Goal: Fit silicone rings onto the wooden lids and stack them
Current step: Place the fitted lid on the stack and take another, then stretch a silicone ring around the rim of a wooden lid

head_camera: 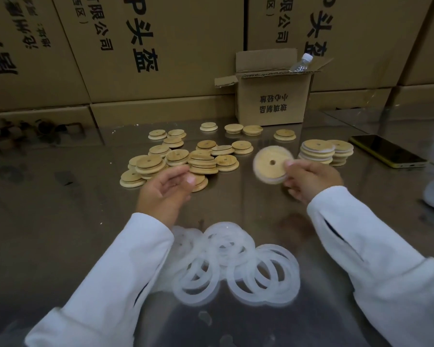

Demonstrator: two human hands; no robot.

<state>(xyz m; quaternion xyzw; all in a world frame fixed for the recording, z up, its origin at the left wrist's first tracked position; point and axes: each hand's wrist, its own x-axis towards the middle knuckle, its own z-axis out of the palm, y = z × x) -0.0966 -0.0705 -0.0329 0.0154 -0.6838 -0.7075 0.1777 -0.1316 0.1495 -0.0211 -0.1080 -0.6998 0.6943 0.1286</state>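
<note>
**Q:** At centre right of the frame, what does the right hand (308,181) hold?

**A:** It pinches a wooden lid (271,165) by its edge, with the thumb on the face near the centre hole. A white fitted ring (269,181) shows round the lid's rim, blurred.

**Q:** And the left hand (166,189)?

**A:** It is at centre left above the steel table (85,221), fingers loosely curled and holding nothing, just in front of the heap of bare lids (181,159).

**Q:** Where are the other parts?

**A:** Loose silicone rings (236,264) lie piled at lower centre, between the white sleeves. Two stacks of ringed lids (318,151) stand just right of the held lid, and a phone (386,150) lies further right. A small open carton (273,101) holding a water bottle (300,63) sits at upper centre.
</note>
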